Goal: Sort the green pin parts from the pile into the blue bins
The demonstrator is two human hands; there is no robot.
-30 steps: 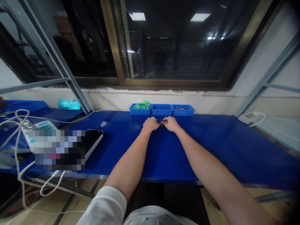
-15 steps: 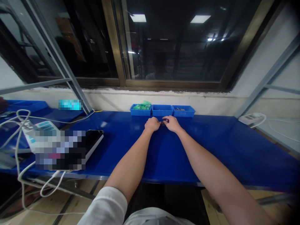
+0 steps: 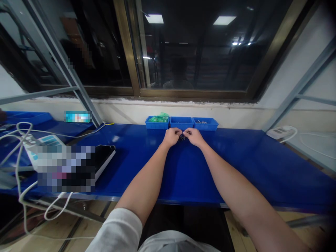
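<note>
My left hand [image 3: 172,136] and my right hand [image 3: 193,136] meet above the blue table, fingertips almost touching. The fingers of each are pinched together, and what they hold is too small to make out. Just under the fingertips lie several small, thin metal pieces [image 3: 183,138], partly covered by the hands. Right behind stand three blue bins in a row. Green plastic packets [image 3: 160,118] fill the left bin [image 3: 157,125]. The middle bin [image 3: 181,125] has small contents I cannot identify. Small metal pieces [image 3: 201,122] lie in the right bin [image 3: 206,126].
A dark device with a pale side [image 3: 105,157], partly blurred out, sits on the table's left with white cables [image 3: 19,168] around it. A white power strip [image 3: 281,132] lies at the right. Grey metal posts [image 3: 86,101] and a window [image 3: 194,52] rise behind.
My right hand's fingers have closed from a spread pose into a pinch. Both hands' fingertips have come closer together over the small metal pieces.
</note>
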